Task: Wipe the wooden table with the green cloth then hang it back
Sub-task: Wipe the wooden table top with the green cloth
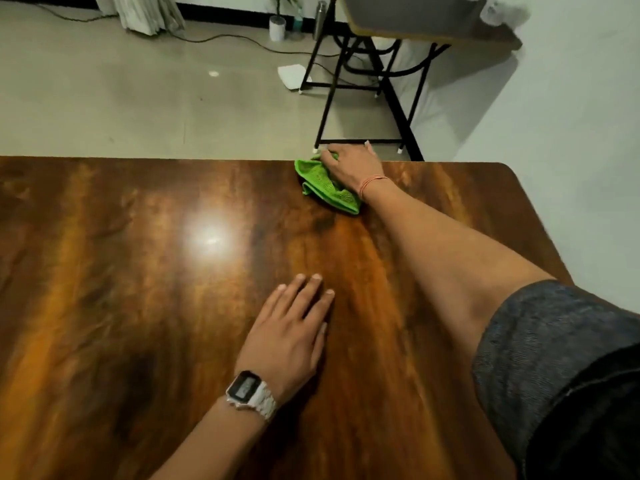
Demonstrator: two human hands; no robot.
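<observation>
The glossy wooden table [138,271] fills the lower part of the head view. A crumpled green cloth [320,184] lies at the table's far edge, right of centre. My right hand [351,164] presses down on the cloth, arm stretched far forward, fingers spread over the cloth and the table edge. Nearer to me, my left hand [292,329] rests flat on the wood with fingers apart and holds nothing. A watch sits on its wrist.
Beyond the far edge stands a folding table with black metal legs [363,81] close to the white wall on the right. Farther back on the tiled floor are a small white pot [277,27], bottles, a cable and a white sheet [292,75].
</observation>
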